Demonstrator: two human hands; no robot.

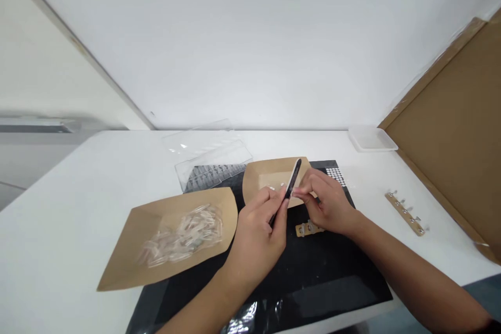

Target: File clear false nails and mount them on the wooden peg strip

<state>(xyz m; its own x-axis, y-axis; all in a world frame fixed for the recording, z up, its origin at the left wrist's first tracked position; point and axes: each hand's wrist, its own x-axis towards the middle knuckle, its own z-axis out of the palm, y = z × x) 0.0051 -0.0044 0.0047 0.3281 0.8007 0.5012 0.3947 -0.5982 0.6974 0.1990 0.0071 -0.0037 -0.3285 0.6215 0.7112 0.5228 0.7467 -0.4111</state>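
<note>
Near the middle of the view, my left hand is wrapped round a slim black and white stick, which is tilted with its tip up. My right hand is closed in a pinch beside the stick; a small clear piece seems to be between its fingertips, too small to make out. Beneath my right hand lies a short wooden strip with clear pieces on it, partly hidden. Behind both hands a brown paper tray holds a few small white pieces.
A larger paper tray with several clear plastic pieces stands at the left. Clear plastic lids lie behind it. On the right are a strip with metal pegs, a white plastic tray and a cardboard panel. A black mat lies underneath.
</note>
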